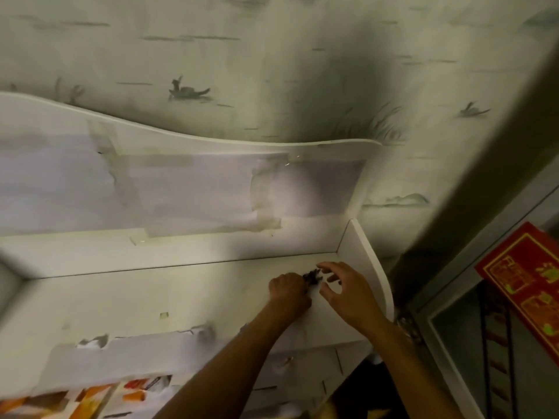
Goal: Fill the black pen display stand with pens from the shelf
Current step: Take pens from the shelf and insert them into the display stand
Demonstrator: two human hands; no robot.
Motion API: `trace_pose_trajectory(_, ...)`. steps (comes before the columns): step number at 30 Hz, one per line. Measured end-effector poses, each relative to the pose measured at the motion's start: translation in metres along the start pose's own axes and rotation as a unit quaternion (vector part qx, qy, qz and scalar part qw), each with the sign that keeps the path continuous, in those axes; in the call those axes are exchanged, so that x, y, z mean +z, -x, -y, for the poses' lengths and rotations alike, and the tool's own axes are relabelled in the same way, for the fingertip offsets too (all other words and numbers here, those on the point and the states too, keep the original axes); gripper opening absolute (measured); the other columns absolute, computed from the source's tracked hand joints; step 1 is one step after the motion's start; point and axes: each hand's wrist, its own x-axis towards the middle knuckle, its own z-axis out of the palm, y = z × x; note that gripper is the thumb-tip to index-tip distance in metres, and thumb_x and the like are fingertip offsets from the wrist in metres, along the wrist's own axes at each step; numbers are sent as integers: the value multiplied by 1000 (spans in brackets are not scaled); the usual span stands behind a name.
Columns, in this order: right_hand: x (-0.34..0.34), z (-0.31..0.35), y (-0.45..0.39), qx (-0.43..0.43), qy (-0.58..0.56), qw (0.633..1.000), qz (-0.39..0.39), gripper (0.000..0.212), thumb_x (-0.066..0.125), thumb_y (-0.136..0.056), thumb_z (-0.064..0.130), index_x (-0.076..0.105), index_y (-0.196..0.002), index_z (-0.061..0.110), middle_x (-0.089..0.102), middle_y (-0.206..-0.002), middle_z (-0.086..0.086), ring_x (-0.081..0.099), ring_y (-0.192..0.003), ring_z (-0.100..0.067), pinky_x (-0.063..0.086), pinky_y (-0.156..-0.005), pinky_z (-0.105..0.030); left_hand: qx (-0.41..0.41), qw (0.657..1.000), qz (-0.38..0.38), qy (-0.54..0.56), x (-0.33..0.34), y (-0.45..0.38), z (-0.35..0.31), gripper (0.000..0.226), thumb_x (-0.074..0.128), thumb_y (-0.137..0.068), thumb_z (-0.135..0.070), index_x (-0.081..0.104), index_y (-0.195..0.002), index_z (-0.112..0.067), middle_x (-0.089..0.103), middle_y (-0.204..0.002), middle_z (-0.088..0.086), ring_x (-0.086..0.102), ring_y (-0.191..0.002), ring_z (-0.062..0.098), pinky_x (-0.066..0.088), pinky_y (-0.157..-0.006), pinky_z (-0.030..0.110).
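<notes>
Both of my hands reach onto the top of a white shelf (151, 297) near its right end. My left hand (289, 290) is closed around a small dark bundle (311, 278), blurred, which looks like the ends of several pens. Just to the right of the bundle, my right hand (344, 293) hovers with its fingers spread and nothing in it. The black pen display stand is not in view.
The shelf has a wavy white back panel (181, 176) with taped paper and a low right side wall (370, 261). Patterned wallpaper lies behind. A red box with gold print (526, 285) sits at the right beside a metal frame. Colourful packets (90, 400) show at the bottom left.
</notes>
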Motion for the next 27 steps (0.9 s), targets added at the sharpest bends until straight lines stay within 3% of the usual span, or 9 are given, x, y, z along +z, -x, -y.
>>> trace_pose_trajectory(4, 8, 1, -4, -10, 0, 1000, 2, 43, 68, -90, 25, 56, -131, 29, 58, -123, 11, 57, -101, -3, 43, -84, -12, -57, 989, -47, 126, -1, 8, 22, 28, 50, -94, -30, 54, -117, -15, 66, -106, 6, 63, -92, 24, 42, -69, 31)
trace_pose_trajectory(8, 19, 4, -9, -24, -9, 1000, 9, 41, 67, -90, 26, 56, -130, 33, 59, -121, 12, 56, -99, -1, 46, -85, -17, -95, 962, -127, 223, 0, 27, 67, 22, 57, -82, -35, 56, -101, -26, 61, -77, -6, 57, -67, 14, 42, -58, 25)
trace_pose_trajectory(11, 32, 12, -14, -42, -19, 999, 20, 40, 67, -90, 25, 57, -128, 34, 60, -118, 12, 58, -98, -1, 47, -83, -18, -124, 909, -195, 348, 4, 41, 93, 11, 68, -79, -31, 59, -82, -27, 61, -68, -8, 58, -64, 14, 42, -56, 25)
trace_pose_trajectory(13, 40, 18, -16, -52, -28, 998, 30, 40, 66, -90, 24, 58, -128, 34, 60, -118, 12, 58, -98, -2, 49, -84, -20, -131, 854, -237, 445, 6, 44, 105, 27, 76, -80, -25, 54, -63, -23, 59, -58, -6, 56, -59, 12, 41, -54, 27)
trace_pose_trajectory(16, 51, 26, -15, -63, -18, 997, 48, 40, 65, -91, 24, 57, -129, 34, 59, -118, 12, 59, -99, -4, 50, -86, -23, -119, 800, -272, 521, 6, 47, 121, 47, 82, -79, -29, 46, -51, -22, 53, -47, -9, 45, -48, -1, 36, -50, 14)
trace_pose_trajectory(21, 63, 30, -11, -81, 39, 993, 74, 41, 63, -93, 26, 56, -132, 32, 58, -119, 10, 57, -99, -6, 46, -83, -18, -109, 808, -258, 519, 12, 54, 142, 38, 81, -82, -25, 51, -58, -19, 55, -57, -10, 50, -55, 6, 43, -60, 25)
trace_pose_trajectory(23, 65, 29, -9, -85, 45, 992, 79, 41, 63, -93, 26, 56, -133, 32, 58, -120, 10, 57, -98, -5, 43, -80, -13, -115, 798, -274, 525, 10, 56, 145, 30, 78, -85, -27, 59, -65, -16, 59, -62, -12, 54, -58, 4, 44, -60, 21)
trace_pose_trajectory(25, 65, 28, -8, -87, 43, 992, 79, 41, 62, -93, 26, 55, -132, 35, 58, -119, 12, 56, -97, -3, 40, -78, -9, -120, 781, -304, 532, 5, 57, 146, 38, 75, -86, -31, 52, -58, -24, 54, -52, -15, 47, -50, -1, 38, -53, 11)
trace_pose_trajectory(27, 64, 28, -7, -85, 41, 992, 81, 40, 62, -93, 27, 55, -132, 36, 57, -119, 13, 56, -97, -2, 39, -77, -8, -129, 794, -308, 508, 4, 57, 148, 45, 75, -86, -32, 44, -55, -24, 49, -47, -14, 42, -47, 1, 35, -51, 13)
